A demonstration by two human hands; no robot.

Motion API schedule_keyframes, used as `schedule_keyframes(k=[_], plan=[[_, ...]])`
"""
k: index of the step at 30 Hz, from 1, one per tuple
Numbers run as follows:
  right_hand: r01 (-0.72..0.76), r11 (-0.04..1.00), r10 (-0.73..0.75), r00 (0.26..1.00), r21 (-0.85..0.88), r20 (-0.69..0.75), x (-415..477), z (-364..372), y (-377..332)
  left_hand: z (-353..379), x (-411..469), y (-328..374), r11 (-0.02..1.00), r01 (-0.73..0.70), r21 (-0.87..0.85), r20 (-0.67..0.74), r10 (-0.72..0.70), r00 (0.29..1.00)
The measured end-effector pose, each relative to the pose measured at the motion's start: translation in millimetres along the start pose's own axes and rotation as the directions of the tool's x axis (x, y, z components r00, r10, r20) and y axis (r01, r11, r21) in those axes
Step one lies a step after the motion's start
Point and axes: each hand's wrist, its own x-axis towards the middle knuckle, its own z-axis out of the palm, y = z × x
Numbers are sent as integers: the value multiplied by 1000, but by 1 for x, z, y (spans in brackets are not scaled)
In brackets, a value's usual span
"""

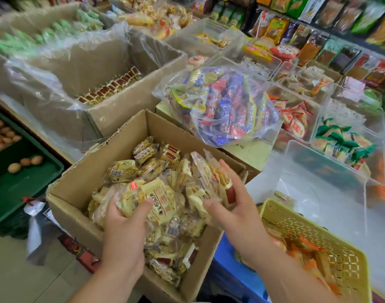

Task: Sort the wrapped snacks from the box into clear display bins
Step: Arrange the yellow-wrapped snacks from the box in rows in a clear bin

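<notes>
Head view: snack packs (211, 178) in right hand (235, 208), long axis up-left.

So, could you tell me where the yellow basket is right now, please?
The yellow basket sits at the lower right of the head view, just right of the cardboard box and the right hand, in front of a clear bin.

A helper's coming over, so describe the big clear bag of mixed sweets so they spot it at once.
Find the nearest open cardboard box, full of yellow snacks. Behind its far right corner sits a closed carton, and the clear plastic bag lies on it. Unlike the rigid clear bins alongside, it is soft, stuffed with purple, red and yellow wrappers.
</notes>
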Motion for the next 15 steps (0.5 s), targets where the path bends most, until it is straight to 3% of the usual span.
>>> schedule_keyframes(k=[3,7,10,15], plan=[[240,959,-250,967,-150,-50,-10,-12,3,41,-25,-5,985,141,-99,72,-134,988],[407,854,-431,902,-324,-3,-12,-46,6,92,-59,-14,929,255,-269,224,-197,954],[419,808,-451,892,-413,23,-13,-82,13,121,-78,-24,929,242,-281,371,-127,920],[467,821,-476,878,-329,57,-25,-138,26,171,-94,-49,934,244,-261,387,-131,913]])
